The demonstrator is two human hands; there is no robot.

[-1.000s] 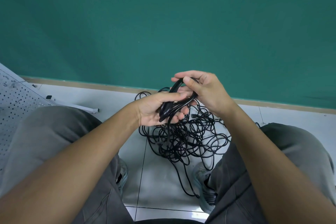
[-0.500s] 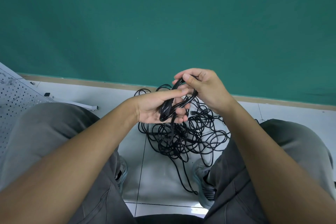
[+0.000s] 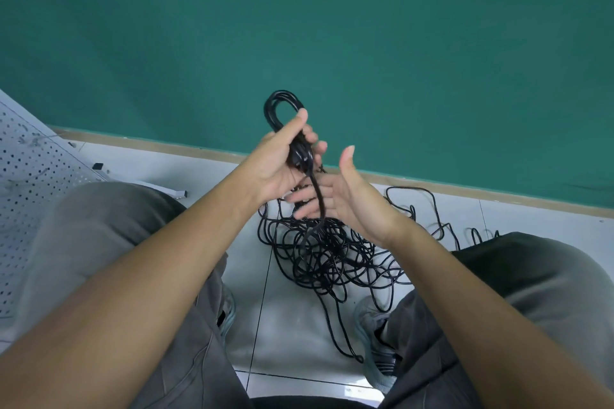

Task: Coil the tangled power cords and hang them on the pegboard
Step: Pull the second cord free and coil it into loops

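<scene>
My left hand (image 3: 277, 159) grips a small coil of black power cord (image 3: 280, 108), whose loops stick up above the fist. One strand of that cord (image 3: 318, 196) hangs down from the fist across the palm of my right hand (image 3: 345, 196). The right hand is held flat with straight fingers just below and to the right of the left one, holding nothing. A tangled pile of black cords (image 3: 332, 256) lies on the white tiled floor between my knees. The white pegboard (image 3: 30, 183) leans at the far left.
A green wall (image 3: 365, 43) with a tan baseboard rises straight ahead. My two grey-trousered legs (image 3: 99, 242) flank the pile, and my shoes (image 3: 375, 339) rest beside its loose ends. A white bracket (image 3: 162, 189) lies on the floor by the pegboard.
My left hand has lifted the coil upward, so its loops now stand above the fist. My right hand has let go of the cord and opened flat beneath it.
</scene>
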